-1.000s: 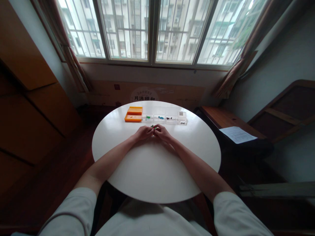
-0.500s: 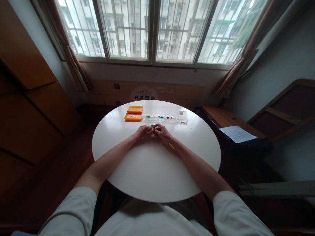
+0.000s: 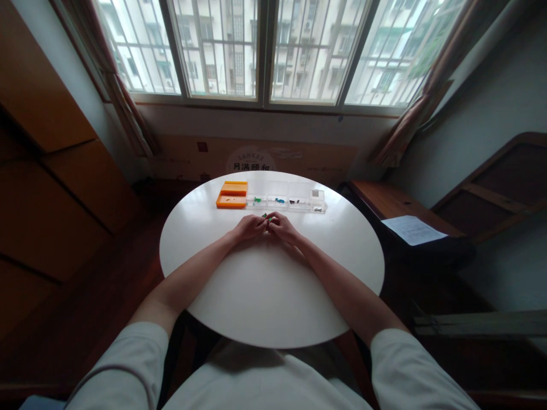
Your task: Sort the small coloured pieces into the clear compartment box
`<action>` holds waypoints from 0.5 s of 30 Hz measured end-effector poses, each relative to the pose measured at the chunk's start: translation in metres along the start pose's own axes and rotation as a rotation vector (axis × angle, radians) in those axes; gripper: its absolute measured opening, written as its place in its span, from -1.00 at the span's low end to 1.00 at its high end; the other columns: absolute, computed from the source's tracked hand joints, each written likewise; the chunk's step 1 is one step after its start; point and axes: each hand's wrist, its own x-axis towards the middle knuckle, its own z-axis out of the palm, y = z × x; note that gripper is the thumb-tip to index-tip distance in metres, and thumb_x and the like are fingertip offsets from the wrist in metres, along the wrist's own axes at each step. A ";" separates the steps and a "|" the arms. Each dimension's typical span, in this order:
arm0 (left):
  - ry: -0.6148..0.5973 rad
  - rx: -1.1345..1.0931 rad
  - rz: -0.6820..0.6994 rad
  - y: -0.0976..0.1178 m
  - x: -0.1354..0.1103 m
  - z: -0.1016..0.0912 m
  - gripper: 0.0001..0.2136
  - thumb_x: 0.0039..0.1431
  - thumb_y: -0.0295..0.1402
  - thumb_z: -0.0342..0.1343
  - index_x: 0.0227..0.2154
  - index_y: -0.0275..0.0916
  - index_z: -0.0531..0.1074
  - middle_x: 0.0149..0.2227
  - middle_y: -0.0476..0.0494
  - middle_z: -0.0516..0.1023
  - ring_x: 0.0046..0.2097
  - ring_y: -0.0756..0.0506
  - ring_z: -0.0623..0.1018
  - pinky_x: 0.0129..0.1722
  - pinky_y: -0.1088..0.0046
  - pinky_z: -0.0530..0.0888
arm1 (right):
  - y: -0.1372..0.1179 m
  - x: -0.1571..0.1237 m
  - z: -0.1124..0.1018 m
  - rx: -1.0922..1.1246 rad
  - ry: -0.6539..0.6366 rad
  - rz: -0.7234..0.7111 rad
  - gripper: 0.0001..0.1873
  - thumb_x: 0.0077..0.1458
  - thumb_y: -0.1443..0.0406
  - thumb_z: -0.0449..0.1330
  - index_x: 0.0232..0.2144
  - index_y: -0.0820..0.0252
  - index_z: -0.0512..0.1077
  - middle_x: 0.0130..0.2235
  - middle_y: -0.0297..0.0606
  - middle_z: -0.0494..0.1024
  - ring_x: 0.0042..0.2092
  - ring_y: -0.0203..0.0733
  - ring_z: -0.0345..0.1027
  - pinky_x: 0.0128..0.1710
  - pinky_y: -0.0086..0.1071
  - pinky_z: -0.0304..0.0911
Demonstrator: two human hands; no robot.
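Note:
My left hand and my right hand rest together on the round white table, fingertips meeting. Both are closed in a pinch around a small green piece held between them. Just beyond the hands lies a clear plastic box with several compartments that hold small green, blue and dark parts. An orange tray sits at the left end of that box.
A wooden side table with a sheet of paper stands to the right. A barred window and curtains fill the wall behind the table. Wooden cabinets line the left side.
The hands stay together in the same place on the small green piece. The view has tilted up slightly.

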 end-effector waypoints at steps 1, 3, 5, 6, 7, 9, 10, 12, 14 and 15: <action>-0.003 -0.002 -0.003 0.000 0.000 0.000 -0.57 0.22 -0.19 -0.23 -0.46 -0.28 0.50 -0.50 -0.08 0.52 -0.48 0.02 0.41 -0.49 0.57 0.18 | 0.000 0.000 0.000 -0.003 0.001 -0.002 -0.83 -0.11 0.35 0.07 -0.36 0.22 0.28 -0.57 -0.43 0.39 -0.55 -0.39 0.23 -0.53 -0.50 0.15; -0.008 -0.007 -0.006 0.001 0.000 -0.001 -0.58 0.22 -0.19 -0.22 -0.45 -0.28 0.50 -0.50 -0.08 0.52 -0.48 0.02 0.41 -0.48 0.57 0.18 | -0.001 0.000 0.000 -0.011 0.006 -0.006 -0.83 -0.11 0.35 0.07 -0.35 0.22 0.28 -0.58 -0.43 0.38 -0.55 -0.38 0.22 -0.54 -0.50 0.15; -0.012 -0.010 -0.005 0.001 0.000 -0.001 -0.58 0.22 -0.19 -0.22 -0.45 -0.28 0.50 -0.50 -0.08 0.52 -0.48 0.02 0.42 -0.47 0.57 0.19 | -0.001 0.000 0.001 -0.018 0.010 -0.008 -0.82 -0.11 0.35 0.07 -0.35 0.22 0.28 -0.58 -0.43 0.38 -0.55 -0.38 0.22 -0.54 -0.50 0.15; -0.013 -0.012 -0.006 0.001 0.000 -0.001 -0.58 0.22 -0.19 -0.22 -0.46 -0.28 0.50 -0.50 -0.07 0.52 -0.48 0.02 0.42 -0.47 0.57 0.19 | -0.001 0.000 0.000 -0.019 0.011 -0.008 -0.82 -0.11 0.35 0.07 -0.35 0.22 0.28 -0.58 -0.43 0.38 -0.55 -0.38 0.22 -0.54 -0.50 0.15; -0.012 -0.017 -0.006 0.001 0.000 -0.002 -0.58 0.22 -0.19 -0.22 -0.46 -0.28 0.50 -0.50 -0.07 0.52 -0.48 0.02 0.42 -0.47 0.57 0.19 | -0.001 0.000 0.000 -0.019 0.010 -0.008 -0.82 -0.11 0.35 0.07 -0.35 0.22 0.28 -0.58 -0.43 0.38 -0.55 -0.38 0.22 -0.54 -0.50 0.16; -0.009 -0.027 -0.006 0.001 0.000 -0.001 -0.58 0.22 -0.19 -0.22 -0.46 -0.27 0.50 -0.50 -0.07 0.52 -0.48 0.03 0.42 -0.47 0.57 0.19 | 0.000 0.000 0.000 -0.015 0.006 -0.007 -0.82 -0.11 0.35 0.07 -0.35 0.22 0.28 -0.58 -0.43 0.38 -0.55 -0.38 0.23 -0.54 -0.50 0.15; -0.007 -0.031 -0.006 0.001 0.000 -0.001 -0.58 0.22 -0.19 -0.22 -0.46 -0.27 0.50 -0.50 -0.07 0.52 -0.48 0.03 0.42 -0.47 0.57 0.19 | 0.000 0.000 0.000 -0.013 0.004 -0.006 -0.82 -0.11 0.35 0.07 -0.35 0.22 0.28 -0.58 -0.43 0.38 -0.55 -0.39 0.22 -0.54 -0.50 0.15; -0.006 -0.032 -0.005 0.001 0.000 -0.002 -0.57 0.22 -0.18 -0.23 -0.46 -0.27 0.50 -0.50 -0.07 0.52 -0.48 0.03 0.41 -0.47 0.57 0.19 | 0.001 0.000 0.000 -0.012 0.003 -0.002 -0.82 -0.11 0.35 0.07 -0.35 0.22 0.28 -0.58 -0.43 0.38 -0.55 -0.39 0.22 -0.54 -0.51 0.15; -0.008 -0.029 -0.006 0.002 0.000 -0.002 -0.57 0.22 -0.18 -0.23 -0.45 -0.27 0.50 -0.50 -0.07 0.52 -0.49 0.02 0.41 -0.47 0.57 0.19 | 0.001 0.000 0.000 -0.008 0.003 -0.001 -0.82 -0.11 0.35 0.07 -0.35 0.22 0.28 -0.58 -0.44 0.38 -0.55 -0.39 0.23 -0.54 -0.51 0.15; -0.009 -0.028 -0.006 0.002 0.000 -0.002 -0.57 0.22 -0.18 -0.23 -0.45 -0.27 0.50 -0.50 -0.07 0.52 -0.48 0.02 0.42 -0.47 0.57 0.19 | 0.000 0.000 0.000 -0.004 0.003 0.000 -0.82 -0.11 0.35 0.07 -0.35 0.22 0.28 -0.58 -0.44 0.38 -0.55 -0.39 0.23 -0.55 -0.51 0.15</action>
